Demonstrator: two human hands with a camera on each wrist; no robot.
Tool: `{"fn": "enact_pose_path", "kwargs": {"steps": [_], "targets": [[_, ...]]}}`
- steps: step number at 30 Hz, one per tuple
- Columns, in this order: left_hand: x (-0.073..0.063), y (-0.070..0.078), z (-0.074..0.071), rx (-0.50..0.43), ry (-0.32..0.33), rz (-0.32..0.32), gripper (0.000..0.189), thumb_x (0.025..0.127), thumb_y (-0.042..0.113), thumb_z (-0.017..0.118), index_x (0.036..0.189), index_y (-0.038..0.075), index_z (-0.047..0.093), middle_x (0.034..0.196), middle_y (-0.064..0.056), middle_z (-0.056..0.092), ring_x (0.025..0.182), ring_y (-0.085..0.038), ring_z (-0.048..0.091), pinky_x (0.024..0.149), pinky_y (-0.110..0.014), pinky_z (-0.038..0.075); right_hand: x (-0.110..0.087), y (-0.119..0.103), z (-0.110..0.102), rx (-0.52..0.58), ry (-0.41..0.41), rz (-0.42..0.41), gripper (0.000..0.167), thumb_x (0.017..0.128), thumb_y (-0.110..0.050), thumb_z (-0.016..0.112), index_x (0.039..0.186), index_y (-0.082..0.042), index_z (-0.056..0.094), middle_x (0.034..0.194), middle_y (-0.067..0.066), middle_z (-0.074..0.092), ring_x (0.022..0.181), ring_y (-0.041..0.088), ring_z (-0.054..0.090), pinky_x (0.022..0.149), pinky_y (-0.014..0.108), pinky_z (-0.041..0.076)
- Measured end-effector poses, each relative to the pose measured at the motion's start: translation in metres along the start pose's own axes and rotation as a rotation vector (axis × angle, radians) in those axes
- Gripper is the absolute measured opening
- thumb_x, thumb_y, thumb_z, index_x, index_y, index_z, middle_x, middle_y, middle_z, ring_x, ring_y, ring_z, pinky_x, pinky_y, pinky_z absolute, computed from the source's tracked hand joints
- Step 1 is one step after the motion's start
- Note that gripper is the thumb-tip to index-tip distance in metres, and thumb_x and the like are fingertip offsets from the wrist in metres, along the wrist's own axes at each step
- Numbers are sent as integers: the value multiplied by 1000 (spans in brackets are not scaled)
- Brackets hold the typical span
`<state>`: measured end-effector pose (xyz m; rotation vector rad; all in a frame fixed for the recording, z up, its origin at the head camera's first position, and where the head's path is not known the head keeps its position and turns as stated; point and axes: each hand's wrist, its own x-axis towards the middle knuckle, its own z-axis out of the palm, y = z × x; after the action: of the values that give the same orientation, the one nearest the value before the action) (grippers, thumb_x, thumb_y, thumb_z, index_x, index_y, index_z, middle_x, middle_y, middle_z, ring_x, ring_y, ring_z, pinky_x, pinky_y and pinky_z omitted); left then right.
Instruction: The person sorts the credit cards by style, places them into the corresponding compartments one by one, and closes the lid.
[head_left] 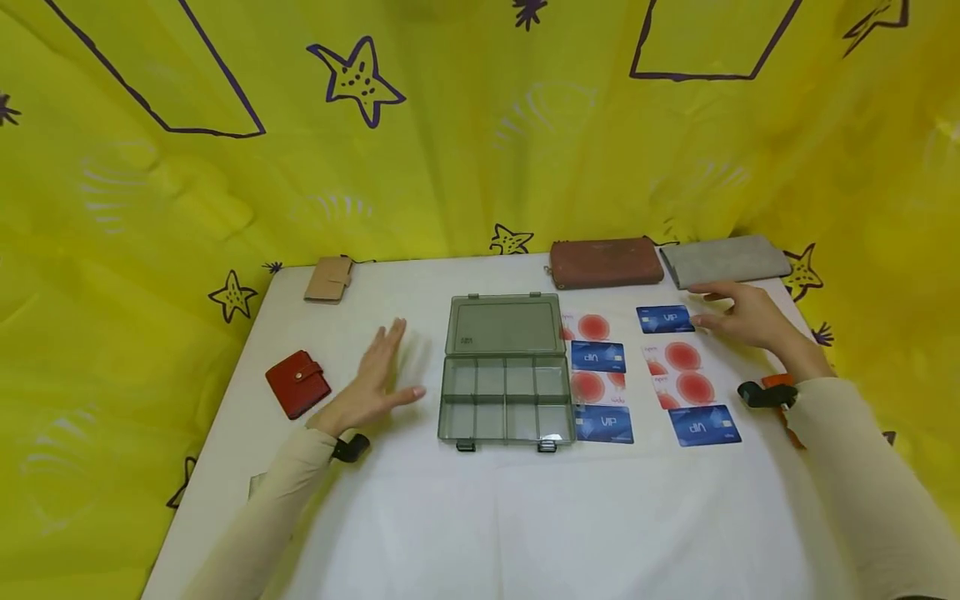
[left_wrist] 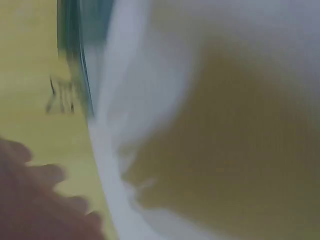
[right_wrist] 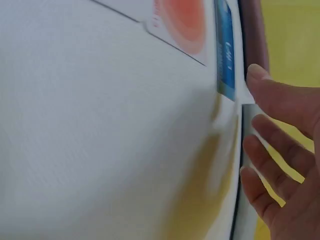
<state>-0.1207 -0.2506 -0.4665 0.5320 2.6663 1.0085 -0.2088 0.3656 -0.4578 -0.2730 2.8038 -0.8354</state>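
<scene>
My left hand (head_left: 371, 387) hovers over the white table with its fingers spread, holding nothing. It is between a red wallet (head_left: 297, 384) and a grey see-through divider box (head_left: 504, 396), whose lid (head_left: 504, 327) is laid back. In the left wrist view its fingers (left_wrist: 47, 175) are blurred. My right hand (head_left: 746, 317) is at the right edge of a blue VIP card (head_left: 663, 319), thumb and fingers parted with nothing between them. The right wrist view has the thumb (right_wrist: 280, 102) beside the blue card (right_wrist: 226, 55). Below that card lie two red-and-white cards (head_left: 684, 387) and another blue card (head_left: 703, 426).
Along the back lie a brown long wallet (head_left: 606, 263) and a grey one (head_left: 726, 260). A tan card holder (head_left: 328, 279) sits at the back left. Right beside the box is a column of blue and red-and-white cards (head_left: 597, 357). Yellow curtain (head_left: 435, 167) borders the table.
</scene>
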Motion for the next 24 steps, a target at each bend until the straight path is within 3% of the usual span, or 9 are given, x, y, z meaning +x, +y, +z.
{"fn": "enact_pose_path", "kwargs": {"steps": [5, 8, 10, 13, 16, 19, 24], "targets": [[3, 20, 38, -125, -163, 2, 127, 89, 57, 79, 172, 18, -10, 179, -14, -9, 164, -41, -14, 124, -75, 2, 6, 3, 11, -23, -45, 26, 61, 97, -23, 78, 150, 0, 55, 150, 34, 49, 137, 55, 42, 114, 76, 29], [3, 26, 53, -124, -182, 2, 136, 84, 53, 86, 171, 15, -10, 178, -15, -11, 164, -38, -16, 126, -70, -1, 8, 4, 15, -27, -37, 25, 59, 96, -20, 79, 148, 0, 57, 147, 32, 52, 135, 54, 45, 114, 74, 32], [1, 27, 59, -127, -170, 0, 140, 80, 50, 90, 171, 14, -10, 178, -15, -12, 164, -36, -17, 127, -67, -3, 10, 4, 18, -20, -33, 19, 58, 96, -18, 80, 146, 0, 59, 138, 30, 58, 125, 50, 51, 110, 69, 40], [-2, 27, 63, -154, -158, -5, 145, 76, 46, 94, 171, 14, -12, 177, -16, -14, 163, -37, -19, 127, -67, -7, 12, 5, 22, -7, -37, 13, 53, 95, -15, 81, 142, 1, 63, 119, 24, 66, 109, 40, 57, 98, 46, 52], [-2, 26, 64, -165, -158, -7, 148, 74, 45, 95, 171, 15, -12, 176, -19, -16, 162, -41, -20, 126, -70, -5, 14, 8, 22, -9, -38, 2, 47, 94, -14, 81, 136, 0, 67, 106, 16, 66, 99, 32, 56, 84, 25, 47], [0, 25, 64, -169, -162, -9, 149, 73, 43, 97, 171, 17, -12, 176, -21, -18, 162, -44, -19, 125, -72, -3, 15, 10, 19, -10, -42, -7, 43, 94, -15, 81, 132, 0, 69, 104, 14, 67, 98, 31, 57, 80, 20, 44], [3, 24, 63, -177, -163, -1, 150, 70, 41, 99, 171, 20, -10, 176, -20, -18, 161, -46, -18, 124, -74, 1, 20, 11, 10, -21, -98, -25, 43, 93, -18, 83, 129, 0, 67, 102, 12, 65, 96, 29, 57, 79, 22, 47]]}}
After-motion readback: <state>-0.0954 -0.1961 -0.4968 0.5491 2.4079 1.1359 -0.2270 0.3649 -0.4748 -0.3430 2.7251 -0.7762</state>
